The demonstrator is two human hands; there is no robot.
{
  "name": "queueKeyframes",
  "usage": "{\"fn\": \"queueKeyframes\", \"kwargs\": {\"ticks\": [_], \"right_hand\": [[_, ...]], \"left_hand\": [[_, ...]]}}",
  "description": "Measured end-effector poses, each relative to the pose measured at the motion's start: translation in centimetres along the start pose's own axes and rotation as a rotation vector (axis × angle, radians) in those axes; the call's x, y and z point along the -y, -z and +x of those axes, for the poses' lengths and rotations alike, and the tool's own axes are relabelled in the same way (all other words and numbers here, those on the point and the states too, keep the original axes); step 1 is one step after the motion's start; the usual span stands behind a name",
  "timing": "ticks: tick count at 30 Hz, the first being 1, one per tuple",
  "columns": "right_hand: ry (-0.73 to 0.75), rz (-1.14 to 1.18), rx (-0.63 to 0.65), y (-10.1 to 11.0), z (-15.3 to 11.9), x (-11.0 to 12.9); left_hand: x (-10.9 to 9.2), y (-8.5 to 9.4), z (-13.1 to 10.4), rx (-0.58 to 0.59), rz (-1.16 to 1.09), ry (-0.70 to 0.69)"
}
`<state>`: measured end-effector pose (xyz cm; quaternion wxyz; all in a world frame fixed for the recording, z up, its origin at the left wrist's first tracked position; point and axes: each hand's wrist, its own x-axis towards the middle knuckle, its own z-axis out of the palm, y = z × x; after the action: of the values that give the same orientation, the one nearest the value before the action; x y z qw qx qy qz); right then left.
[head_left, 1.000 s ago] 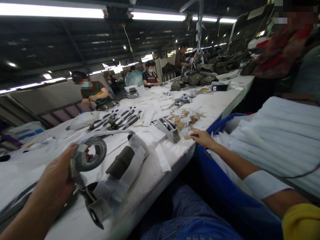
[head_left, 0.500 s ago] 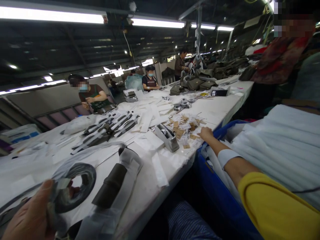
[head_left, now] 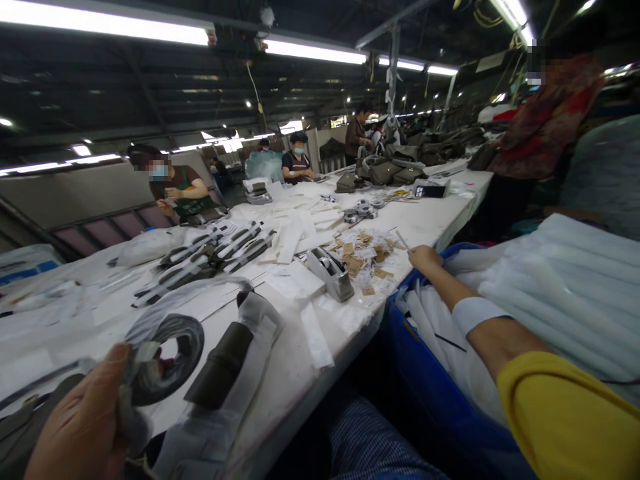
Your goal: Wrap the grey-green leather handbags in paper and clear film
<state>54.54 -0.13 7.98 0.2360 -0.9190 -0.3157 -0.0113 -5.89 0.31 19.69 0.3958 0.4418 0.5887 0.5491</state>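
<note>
My left hand (head_left: pixel 93 417) grips the wrapped end of a coiled grey strap (head_left: pixel 173 360) at the lower left, its thumb on top. An olive strap piece in white wrap (head_left: pixel 220 363) lies to the right of the coil. My right hand (head_left: pixel 425 258) is at the table's right edge, fingers pinched on a thin pale strip (head_left: pixel 401 240). Just left of that hand is a scatter of brown and white tags (head_left: pixel 360 257). A grey tape dispenser (head_left: pixel 330 273) stands beside the tags.
A blue bin (head_left: pixel 415 360) holding white foam sheets (head_left: pixel 565 287) stands at the right. Wrapped straps (head_left: pixel 200 260) lie on the white table (head_left: pixel 270 407), with olive bags (head_left: pixel 385 170) farther back. Several people are around the table, one standing (head_left: pixel 550 120) at the right.
My right hand has lifted slightly away from the tags, a thin strip now showing in its fingers. My left hand and the coil have shifted right in view.
</note>
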Motion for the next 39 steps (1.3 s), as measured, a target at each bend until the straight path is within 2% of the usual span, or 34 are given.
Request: {"fn": "queueKeyframes", "kwargs": {"ticks": [3,6,8,9,11,14,17,19,22,28,30,32,36,39], "right_hand": [[0.134,0.155,0.007,0.7,-2.9,2.6],[0.331,0.387,0.083,0.0,-8.0,6.8],[0.404,0.745,0.278,-0.6,-12.5,9.8],[0.397,0.968,0.423,-0.8,-15.0,11.1],[0.363,1.254,0.684,-0.8,-19.7,13.6],[0.332,1.422,0.953,-0.1,-25.4,16.8],[0.311,1.453,1.105,0.5,-29.0,19.3],[0.316,1.437,1.133,0.6,-30.5,20.4],[0.396,1.377,1.091,0.3,-32.0,21.4],[0.517,1.365,0.998,0.3,-33.6,23.4],[0.539,1.401,1.007,0.7,-34.0,24.5],[0.509,1.468,1.102,1.5,-34.3,25.4],[0.365,1.588,1.391,3.2,-34.7,26.6],[0.272,1.619,1.528,4.0,-34.5,26.9]], "left_hand": [[0.0,0.0,0.0,0.111,-0.060,-0.039],[-0.3,-0.1,-0.4,0.170,-0.058,-0.082],[-0.6,0.0,-0.5,0.238,-0.052,-0.137],[-0.7,0.1,-0.5,0.273,-0.044,-0.159],[-0.9,0.3,-0.6,0.334,-0.026,-0.184],[-1.3,0.6,-0.9,0.385,0.006,-0.197],[-1.7,0.8,-1.4,0.393,0.042,-0.190],[-2.0,1.0,-1.8,0.389,0.071,-0.194],[-2.4,1.2,-2.4,0.377,0.143,-0.238],[-2.7,1.2,-3.4,0.341,0.365,-0.406],[-2.7,1.0,-3.6,0.340,0.446,-0.473],[-2.9,0.9,-3.8,0.348,0.497,-0.528],[-2.9,0.9,-3.8,0.350,0.544,-0.569],[-2.9,1.2,-3.5,0.318,0.581,-0.631]]}}
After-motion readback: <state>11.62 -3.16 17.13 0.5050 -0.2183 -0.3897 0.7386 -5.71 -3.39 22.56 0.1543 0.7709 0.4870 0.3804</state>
